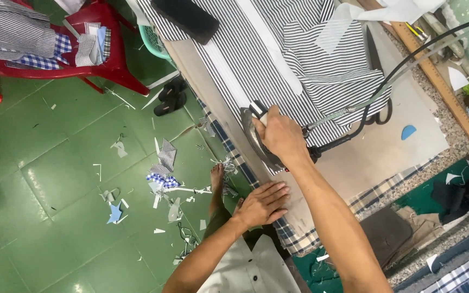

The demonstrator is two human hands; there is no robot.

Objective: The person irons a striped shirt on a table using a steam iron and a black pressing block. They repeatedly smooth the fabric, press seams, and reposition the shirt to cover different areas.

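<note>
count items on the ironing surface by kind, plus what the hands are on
Steam iron, held by right hand: 1
Striped fabric pieces: 2 clear, overlaps may hide more
White strip on the stripes: 1
Dark flat case: 1
Blue chalk piece: 1
Wooden ruler: 1
Left hand, flat on the padded board edge, holds nothing
Total: 7

right hand hides iron handle

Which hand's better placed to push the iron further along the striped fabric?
Right, probably. The right hand already grips the iron on the striped fabric. The left hand lies flat on the padded board's edge, apart from it.
</note>
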